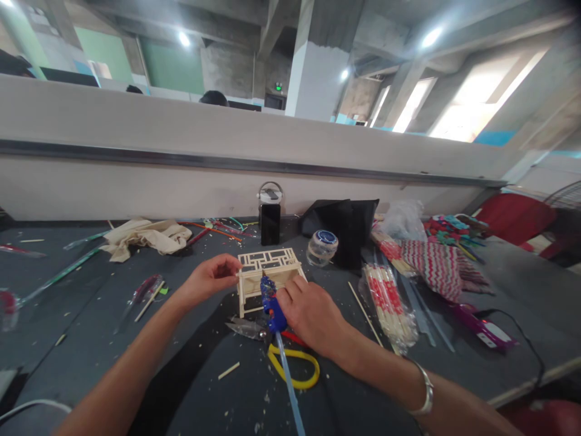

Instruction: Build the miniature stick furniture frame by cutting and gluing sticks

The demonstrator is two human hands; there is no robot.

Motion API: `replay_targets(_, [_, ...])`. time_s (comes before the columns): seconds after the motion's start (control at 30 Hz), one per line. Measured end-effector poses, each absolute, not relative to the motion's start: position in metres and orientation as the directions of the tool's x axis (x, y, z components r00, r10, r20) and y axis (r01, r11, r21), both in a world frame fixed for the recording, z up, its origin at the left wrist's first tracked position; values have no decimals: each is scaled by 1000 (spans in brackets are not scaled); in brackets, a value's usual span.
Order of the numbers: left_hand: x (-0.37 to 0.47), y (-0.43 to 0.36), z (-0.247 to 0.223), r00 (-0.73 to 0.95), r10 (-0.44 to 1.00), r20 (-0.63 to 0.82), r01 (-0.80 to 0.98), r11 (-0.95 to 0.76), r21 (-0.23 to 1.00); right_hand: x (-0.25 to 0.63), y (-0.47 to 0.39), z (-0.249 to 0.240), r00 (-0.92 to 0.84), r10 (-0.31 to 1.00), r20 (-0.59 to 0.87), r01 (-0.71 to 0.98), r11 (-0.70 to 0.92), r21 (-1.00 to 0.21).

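Note:
In the middle of the dark table stands a small box-like frame of wooden sticks [267, 259] with a lattice pattern at its back. My left hand [213, 278] pinches its left corner between thumb and fingers. Wrapped round a blue glue gun [272, 306] is my right hand [313, 312]; the nozzle end points at the inside of the frame. A long clear glue stick [290, 384] sticks out of the gun's rear. Scissors [249, 328] with red and yellow handles lie under the gun, partly hidden by it and by my right hand.
Behind the frame are a phone [270, 224] and a clear jar with a blue lid [323, 245]. Packed wooden sticks [388, 303], a patterned cloth [431, 269] and a purple device with a cord [485, 330] lie right. Beige cloth [145, 236] lies left. A partition [181, 184] rises behind.

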State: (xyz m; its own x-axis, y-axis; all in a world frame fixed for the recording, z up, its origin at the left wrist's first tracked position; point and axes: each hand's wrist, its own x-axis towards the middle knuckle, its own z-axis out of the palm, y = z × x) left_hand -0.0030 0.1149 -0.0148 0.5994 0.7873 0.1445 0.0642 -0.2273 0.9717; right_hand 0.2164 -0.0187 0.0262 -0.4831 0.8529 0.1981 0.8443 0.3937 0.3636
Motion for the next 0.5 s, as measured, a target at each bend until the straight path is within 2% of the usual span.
replay_targets(0.5, [-2,114,-13,604,784,143,57,-222,973,213,-16,24,-477,852,217,852,387,353])
